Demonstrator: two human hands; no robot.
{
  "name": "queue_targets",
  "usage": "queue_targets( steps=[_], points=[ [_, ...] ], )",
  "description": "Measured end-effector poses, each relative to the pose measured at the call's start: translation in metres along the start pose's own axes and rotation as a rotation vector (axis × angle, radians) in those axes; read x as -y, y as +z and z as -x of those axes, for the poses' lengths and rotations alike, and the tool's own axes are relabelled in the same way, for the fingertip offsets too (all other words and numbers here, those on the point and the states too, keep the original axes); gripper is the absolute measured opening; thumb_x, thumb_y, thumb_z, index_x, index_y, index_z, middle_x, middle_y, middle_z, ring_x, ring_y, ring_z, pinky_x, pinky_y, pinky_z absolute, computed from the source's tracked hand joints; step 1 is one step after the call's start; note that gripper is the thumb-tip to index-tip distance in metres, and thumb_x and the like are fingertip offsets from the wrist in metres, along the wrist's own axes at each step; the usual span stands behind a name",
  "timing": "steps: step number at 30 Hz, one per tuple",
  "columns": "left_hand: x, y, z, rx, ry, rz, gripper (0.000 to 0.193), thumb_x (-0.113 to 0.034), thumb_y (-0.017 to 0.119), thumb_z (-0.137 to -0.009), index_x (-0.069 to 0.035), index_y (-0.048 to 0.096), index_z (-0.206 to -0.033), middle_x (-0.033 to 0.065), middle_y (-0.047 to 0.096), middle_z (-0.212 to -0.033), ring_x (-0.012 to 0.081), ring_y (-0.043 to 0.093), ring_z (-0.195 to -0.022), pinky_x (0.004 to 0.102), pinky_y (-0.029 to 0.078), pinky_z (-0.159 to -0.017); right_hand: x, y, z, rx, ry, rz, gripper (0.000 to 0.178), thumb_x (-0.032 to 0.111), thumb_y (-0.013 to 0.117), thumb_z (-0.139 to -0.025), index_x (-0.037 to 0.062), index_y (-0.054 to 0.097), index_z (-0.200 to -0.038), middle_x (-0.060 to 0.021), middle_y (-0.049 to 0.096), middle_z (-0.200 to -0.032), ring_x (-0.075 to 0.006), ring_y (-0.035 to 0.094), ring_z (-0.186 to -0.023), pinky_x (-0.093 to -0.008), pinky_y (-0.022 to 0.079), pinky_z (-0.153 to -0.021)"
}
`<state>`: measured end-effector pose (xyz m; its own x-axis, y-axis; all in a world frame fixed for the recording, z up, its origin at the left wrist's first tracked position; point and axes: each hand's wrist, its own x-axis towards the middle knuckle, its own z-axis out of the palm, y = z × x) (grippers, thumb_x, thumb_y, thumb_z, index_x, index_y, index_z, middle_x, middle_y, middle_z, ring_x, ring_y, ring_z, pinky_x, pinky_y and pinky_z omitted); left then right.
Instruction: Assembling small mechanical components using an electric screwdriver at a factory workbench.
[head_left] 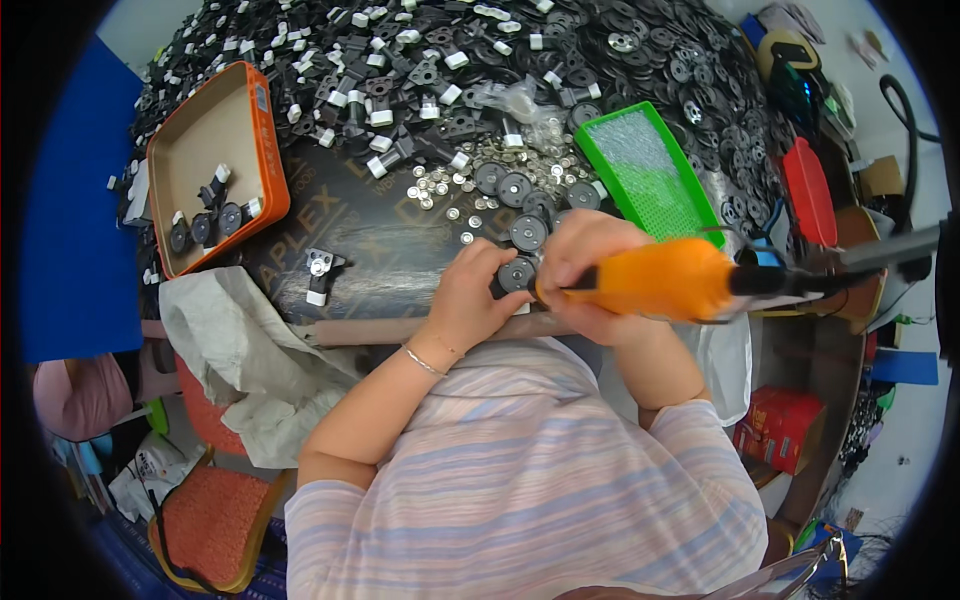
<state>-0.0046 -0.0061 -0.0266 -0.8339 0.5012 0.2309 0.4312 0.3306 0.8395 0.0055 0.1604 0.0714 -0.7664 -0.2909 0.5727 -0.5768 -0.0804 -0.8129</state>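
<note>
While left fingers [488, 257] pinch a wheel [517, 273], right fingers [573, 252] grip a screwdriver [665, 280] — tilted, leftward-pointing.

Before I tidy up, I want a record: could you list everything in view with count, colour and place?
Table: 1, dark, centre
White-tipped parts: many, black and white, heaped behind
Wheels: many, black, heaped back right
Discs: many, silver, mid-table
Lone part: 1, black and white, table's front left
Tray: 1, orange-rimmed, table's left
Basket: 1, green, right of centre
Sack: 1, off-white, below tray
Large panel: 1, blue, far left
Chair seat: at least 1, orange-red, lower left
Box: 1, red, lower right
Tool: 1, orange, right hand
Remaining clutter: too small to tell
Left hand: 1, bare, holding a black wheel
Right hand: 1, bare, gripping tool
</note>
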Motion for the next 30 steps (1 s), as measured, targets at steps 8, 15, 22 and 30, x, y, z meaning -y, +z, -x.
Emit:
queue_targets(
  steps=[8, 15, 22, 30],
  points=[
    [-0.020, -0.014, 0.006, -0.121, 0.101, -0.342, 0.067, -0.037, 0.078, -0.061, -0.003, 0.054, -0.114, 0.0143, 0.050, -0.115, 0.0331, 0.048, -0.105, 0.0404, 0.042, -0.087, 0.032, -0.048, 0.014, -0.222, -0.175, -0.449, 0.030, 0.017, 0.069, -0.075, 0.0052, 0.048, -0.093, -0.0082, 0.048, -0.085, -0.0161, 0.050, -0.060, -0.0281, 0.044, -0.053],
    [0.013, -0.129, 0.050, -0.406, -0.291, -0.730, 0.068, -0.017, 0.080, -0.062, 0.000, 0.048, -0.120, 0.0169, 0.055, -0.103, 0.0347, 0.051, -0.097, 0.0418, 0.041, -0.086, 0.033, -0.082, 0.053, -0.388, -0.174, -0.384, 0.030, 0.017, 0.065, -0.077, 0.0042, 0.045, -0.096, -0.0082, 0.045, -0.086, -0.0130, 0.048, -0.059, -0.0265, 0.041, -0.056],
    [0.040, -0.113, 0.069, -0.363, -0.542, -0.365, 0.064, -0.008, 0.077, -0.065, -0.001, 0.047, -0.121, 0.0141, 0.060, -0.086, 0.0310, 0.059, -0.080, 0.0385, 0.048, -0.072, 0.030, -0.077, 0.048, -0.399, -0.183, -0.344, 0.030, 0.017, 0.065, -0.077, 0.0033, 0.045, -0.096, -0.0087, 0.045, -0.085, -0.0134, 0.048, -0.057, -0.0266, 0.041, -0.055],
    [-0.012, -0.043, 0.036, -0.118, -0.358, -0.278, 0.059, -0.012, 0.075, -0.067, 0.000, 0.047, -0.119, 0.0161, 0.058, -0.089, 0.0329, 0.057, -0.082, 0.0405, 0.047, -0.073, 0.034, -0.073, 0.053, -0.418, -0.153, -0.360, 0.031, 0.017, 0.067, -0.077, 0.0023, 0.046, -0.095, -0.0099, 0.046, -0.085, -0.0150, 0.049, -0.058, -0.0269, 0.044, -0.055]
  ],
)
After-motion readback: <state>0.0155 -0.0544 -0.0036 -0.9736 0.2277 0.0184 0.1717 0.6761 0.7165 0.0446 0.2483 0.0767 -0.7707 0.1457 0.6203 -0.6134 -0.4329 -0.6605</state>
